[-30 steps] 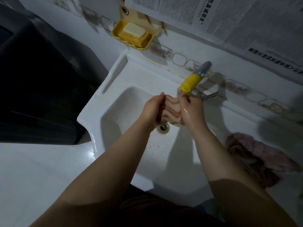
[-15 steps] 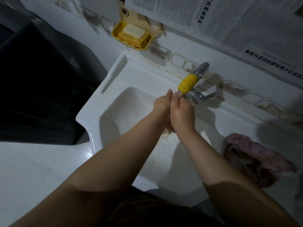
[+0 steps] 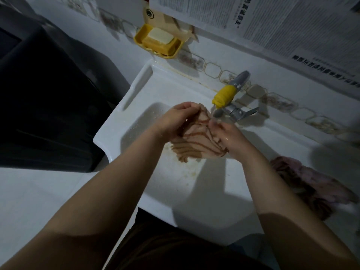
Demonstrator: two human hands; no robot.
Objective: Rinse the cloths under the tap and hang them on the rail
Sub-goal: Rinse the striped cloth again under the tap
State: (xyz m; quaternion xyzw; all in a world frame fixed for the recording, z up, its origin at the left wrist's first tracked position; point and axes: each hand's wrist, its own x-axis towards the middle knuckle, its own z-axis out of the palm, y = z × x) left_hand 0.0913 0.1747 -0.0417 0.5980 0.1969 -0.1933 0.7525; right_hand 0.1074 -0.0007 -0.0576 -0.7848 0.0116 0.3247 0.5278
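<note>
Seen from above, a person's two bare hands hold a tan cloth with brown stripes (image 3: 194, 140) spread between them over a white sink (image 3: 194, 191): the left hand (image 3: 175, 118) has its fingers curled round the cloth's upper edge, and the right hand (image 3: 227, 134) grips its other side. Just beyond the right hand's fingertips is a metal tap (image 3: 231, 90) with a yellow sleeve. A second, pinkish cloth (image 3: 311, 184) lies bunched on the sink's ledge, out past the right forearm, and a yellow soap dish (image 3: 157, 42) hangs on the wall well beyond the left hand.
</note>
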